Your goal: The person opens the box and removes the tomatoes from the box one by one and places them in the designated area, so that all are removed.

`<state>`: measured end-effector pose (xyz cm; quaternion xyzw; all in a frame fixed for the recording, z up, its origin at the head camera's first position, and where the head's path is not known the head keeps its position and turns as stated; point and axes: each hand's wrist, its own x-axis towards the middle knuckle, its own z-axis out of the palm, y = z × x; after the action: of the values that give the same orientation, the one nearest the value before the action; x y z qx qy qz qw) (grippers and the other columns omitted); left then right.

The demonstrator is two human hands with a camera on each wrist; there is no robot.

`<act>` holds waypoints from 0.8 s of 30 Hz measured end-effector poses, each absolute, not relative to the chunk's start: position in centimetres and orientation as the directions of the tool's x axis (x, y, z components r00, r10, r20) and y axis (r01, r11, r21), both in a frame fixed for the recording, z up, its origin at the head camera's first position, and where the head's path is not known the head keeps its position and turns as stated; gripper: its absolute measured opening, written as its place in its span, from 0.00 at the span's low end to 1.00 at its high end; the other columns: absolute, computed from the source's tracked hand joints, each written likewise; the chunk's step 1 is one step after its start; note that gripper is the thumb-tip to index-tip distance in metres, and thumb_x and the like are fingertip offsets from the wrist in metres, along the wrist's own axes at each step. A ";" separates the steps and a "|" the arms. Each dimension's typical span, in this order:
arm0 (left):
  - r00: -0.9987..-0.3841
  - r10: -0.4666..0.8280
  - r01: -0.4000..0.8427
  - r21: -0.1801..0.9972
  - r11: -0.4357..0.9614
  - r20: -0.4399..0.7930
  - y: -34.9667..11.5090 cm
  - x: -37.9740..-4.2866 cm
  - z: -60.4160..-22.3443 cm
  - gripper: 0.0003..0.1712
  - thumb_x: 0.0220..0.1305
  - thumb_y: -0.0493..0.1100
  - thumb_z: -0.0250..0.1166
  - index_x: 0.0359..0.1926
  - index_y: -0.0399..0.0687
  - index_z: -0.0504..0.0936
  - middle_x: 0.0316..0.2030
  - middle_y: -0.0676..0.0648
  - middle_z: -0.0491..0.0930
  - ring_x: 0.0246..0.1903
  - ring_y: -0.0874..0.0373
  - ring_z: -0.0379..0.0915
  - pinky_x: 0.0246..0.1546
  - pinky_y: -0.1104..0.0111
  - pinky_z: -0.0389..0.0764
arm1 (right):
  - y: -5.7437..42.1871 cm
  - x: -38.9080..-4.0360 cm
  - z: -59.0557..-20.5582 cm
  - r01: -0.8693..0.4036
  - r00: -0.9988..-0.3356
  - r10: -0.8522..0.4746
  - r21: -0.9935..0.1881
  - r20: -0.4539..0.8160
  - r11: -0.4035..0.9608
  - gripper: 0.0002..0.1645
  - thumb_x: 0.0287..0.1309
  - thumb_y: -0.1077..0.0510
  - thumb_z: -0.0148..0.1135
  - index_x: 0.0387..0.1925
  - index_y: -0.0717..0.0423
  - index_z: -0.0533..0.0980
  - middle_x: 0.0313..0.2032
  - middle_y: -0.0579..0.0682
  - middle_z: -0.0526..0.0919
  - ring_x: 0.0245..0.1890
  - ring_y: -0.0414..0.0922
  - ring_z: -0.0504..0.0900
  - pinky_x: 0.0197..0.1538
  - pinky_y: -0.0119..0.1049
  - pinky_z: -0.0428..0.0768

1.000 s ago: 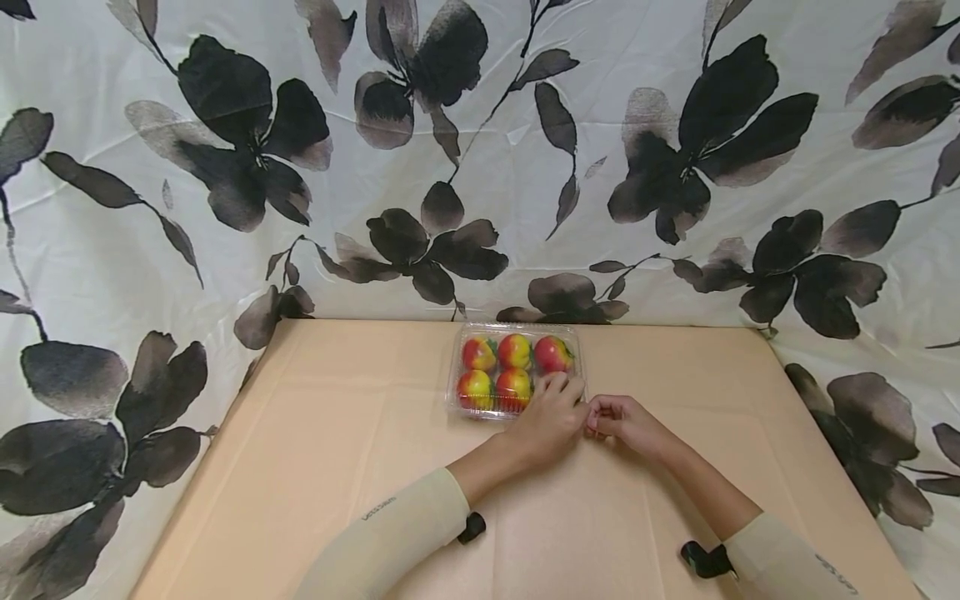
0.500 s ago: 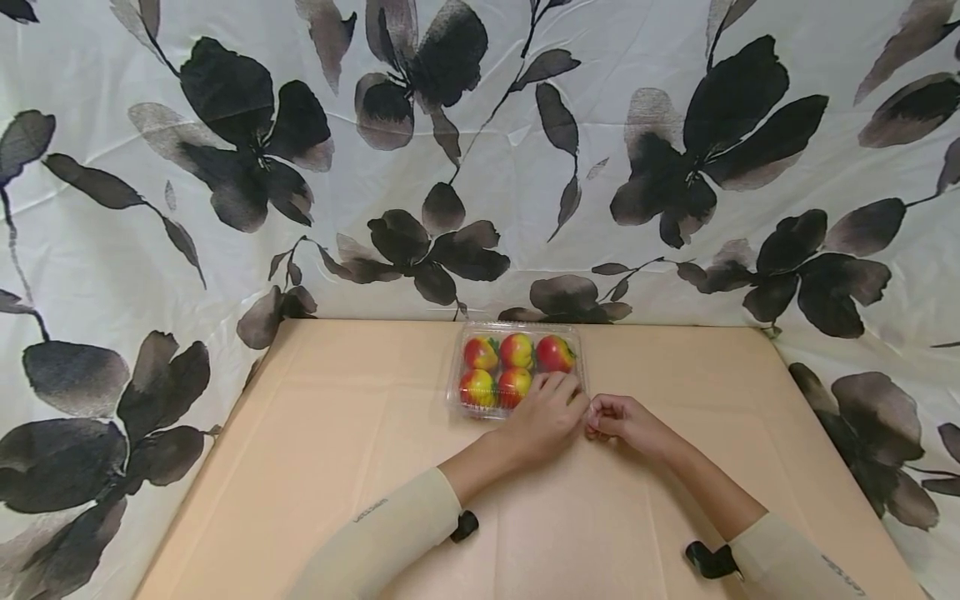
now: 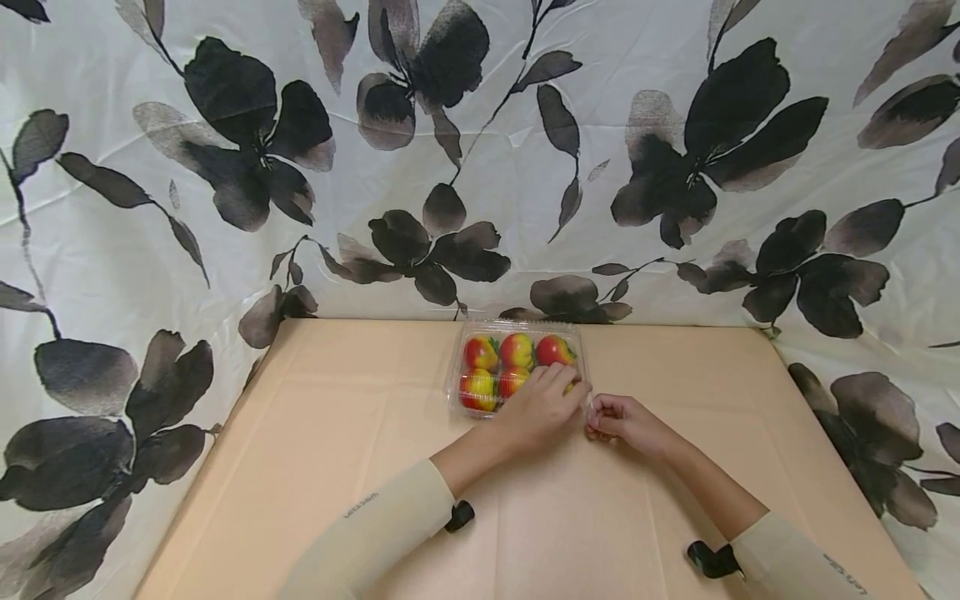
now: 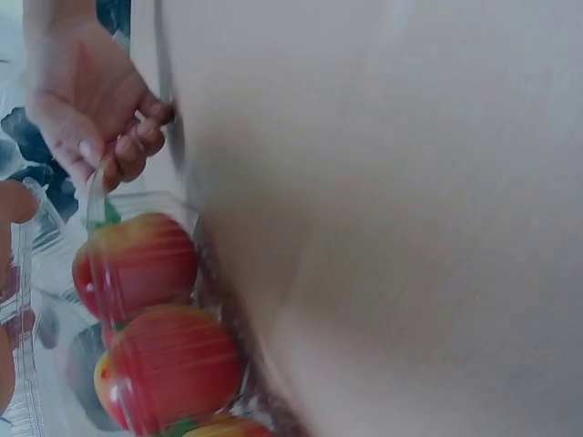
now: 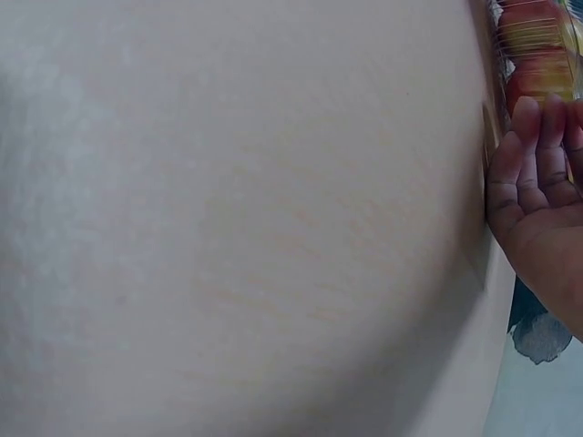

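A clear plastic clamshell box (image 3: pixel 453 402) stands near the table's far edge, with several red-and-yellow apples (image 3: pixel 481 353) in it. My left hand (image 3: pixel 542 408) holds the lid (image 3: pixel 491 379) near its front right corner; the lid's front edge is raised. In the left wrist view its fingers are cut off at the left side, and the lid edge stands apart from the box rim above the apples (image 4: pixel 146 264). My right hand (image 3: pixel 626 423) pinches the rim at the front right corner with curled fingers. The right wrist view shows this hand (image 5: pixel 547 200) with its thumb hidden.
The box sits on a tan tabletop (image 3: pixel 360 467), close to its back edge. Behind and beside it hangs a white cloth (image 3: pixel 525 200) with dark flowers. Small black wrist cameras (image 3: pixel 711 560) stick out from the beige sleeves (image 3: pixel 375 533).
My left hand has shifted slightly back and up, and the lid's front edge has risen with it, showing more of the front apples. My right hand stays at the corner.
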<state>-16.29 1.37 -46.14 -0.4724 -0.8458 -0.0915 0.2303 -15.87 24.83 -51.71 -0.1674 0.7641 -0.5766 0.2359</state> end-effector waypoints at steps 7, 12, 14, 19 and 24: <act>-0.403 0.746 0.856 -0.069 0.512 0.531 0.9 -16.8 -45.2 0.16 0.72 0.44 0.64 0.55 0.44 0.84 0.51 0.47 0.81 0.51 0.54 0.76 0.54 0.67 0.80 | 24.6 -15.6 -51.8 0.003 -0.837 -0.524 -0.960 -0.155 0.280 0.10 0.73 0.65 0.54 0.39 0.72 0.72 0.35 0.63 0.83 0.33 0.42 0.79 0.36 0.29 0.81; -0.392 0.721 0.845 -0.086 0.528 0.571 0.4 -17.3 -44.3 0.17 0.69 0.44 0.67 0.56 0.44 0.84 0.51 0.47 0.82 0.52 0.53 0.77 0.55 0.66 0.80 | 24.6 -15.4 -51.6 0.003 -0.839 -0.521 -0.958 -0.159 0.287 0.11 0.73 0.64 0.55 0.39 0.72 0.73 0.35 0.60 0.83 0.32 0.42 0.78 0.34 0.30 0.79; -0.393 0.715 0.839 -0.093 0.537 0.578 0.2 -17.4 -44.0 0.18 0.69 0.45 0.68 0.57 0.44 0.84 0.52 0.47 0.83 0.54 0.53 0.77 0.57 0.65 0.81 | 24.6 -15.3 -51.6 0.008 -0.838 -0.520 -0.958 -0.163 0.288 0.11 0.73 0.63 0.55 0.39 0.72 0.72 0.35 0.60 0.83 0.33 0.42 0.79 0.35 0.30 0.79; -0.401 0.696 0.823 -0.099 0.559 0.596 -0.5 -17.9 -43.4 0.20 0.66 0.48 0.71 0.55 0.46 0.84 0.52 0.46 0.84 0.55 0.51 0.78 0.56 0.62 0.81 | 24.7 -15.3 -51.7 0.008 -0.839 -0.516 -0.954 -0.170 0.300 0.11 0.73 0.63 0.55 0.40 0.71 0.73 0.35 0.62 0.83 0.33 0.44 0.78 0.36 0.30 0.80; -0.408 0.692 0.816 -0.101 0.569 0.596 -1.2 -18.5 -42.8 0.20 0.67 0.49 0.71 0.55 0.46 0.84 0.51 0.46 0.84 0.55 0.50 0.79 0.59 0.60 0.81 | 24.8 -15.3 -51.8 0.009 -0.837 -0.518 -0.950 -0.177 0.311 0.10 0.73 0.63 0.56 0.40 0.70 0.73 0.36 0.64 0.83 0.33 0.45 0.78 0.36 0.30 0.80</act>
<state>-18.51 -1.25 -42.76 -0.4528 -0.8327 -0.1035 0.3016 -15.35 24.84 -51.83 -0.1643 0.7752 -0.5634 0.2336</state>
